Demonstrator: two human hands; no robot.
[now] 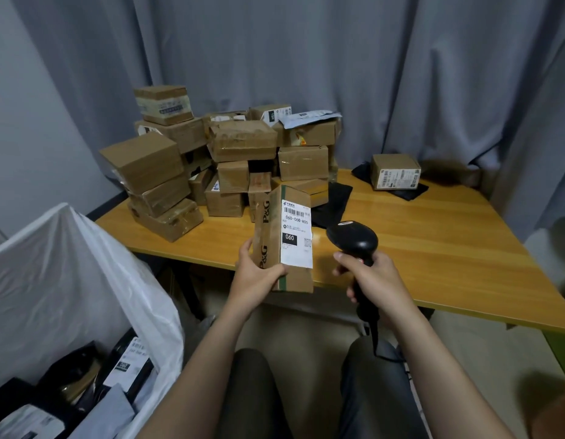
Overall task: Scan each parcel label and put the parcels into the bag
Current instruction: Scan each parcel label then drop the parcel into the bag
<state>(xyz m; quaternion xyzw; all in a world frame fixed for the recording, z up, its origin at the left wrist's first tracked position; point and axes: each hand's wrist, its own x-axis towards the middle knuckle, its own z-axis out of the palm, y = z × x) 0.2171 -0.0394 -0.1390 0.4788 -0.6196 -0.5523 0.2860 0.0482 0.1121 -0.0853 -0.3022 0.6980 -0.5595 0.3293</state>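
My left hand grips a brown cardboard parcel upright above the table's front edge, its white label with a barcode turned toward me. My right hand holds a black handheld scanner by its handle, the head just right of the label and aimed at it. A large white bag stands open at my lower left with several dark and grey parcels inside.
A pile of brown boxes fills the back left of the wooden table. A single labelled box sits on black mailers at the back right. Another black mailer lies mid-table. Grey curtains hang behind. The scanner's cable runs down over my right knee.
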